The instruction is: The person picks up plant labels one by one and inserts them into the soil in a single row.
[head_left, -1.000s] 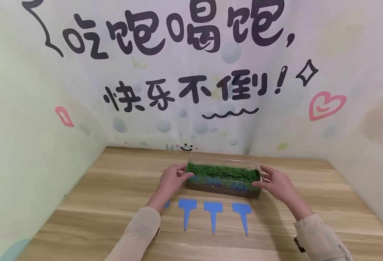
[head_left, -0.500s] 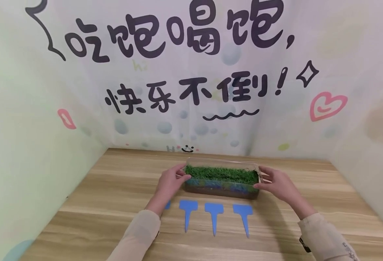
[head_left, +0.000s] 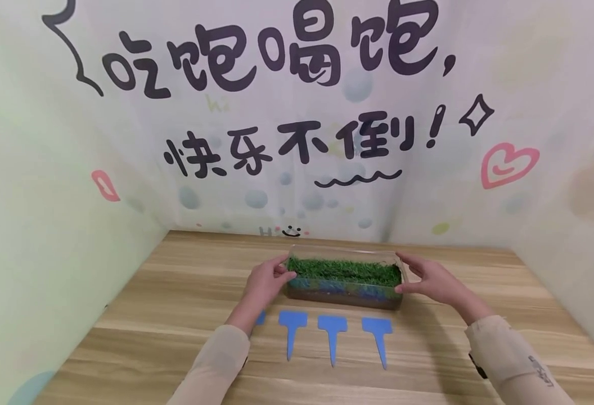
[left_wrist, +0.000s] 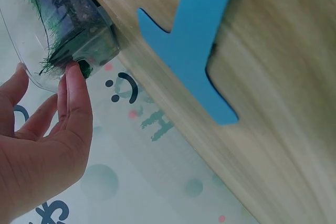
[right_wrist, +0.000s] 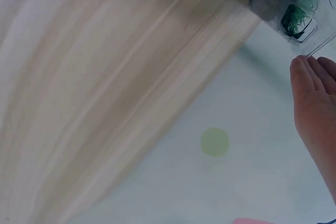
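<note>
A pale wall (head_left: 256, 214) printed with dark lettering stands behind the wood-grain surface (head_left: 150, 337), on which a long clear box (head_left: 345, 298) containing green artificial grass (head_left: 345, 271) sits near the middle of the back edge, roughly parallel to it. The left hand (head_left: 266, 280) holds the box's left end between thumb and fingers, while the right hand (head_left: 436, 283) is spread wide at the right end, fingers straight, fingertips at its rim. Farther from the back edge, three blue T-shaped markers (head_left: 332, 325) lie in a row, tips pointing away from that edge, with a fourth marker (head_left: 261, 318) mostly hidden behind the left wrist.
</note>
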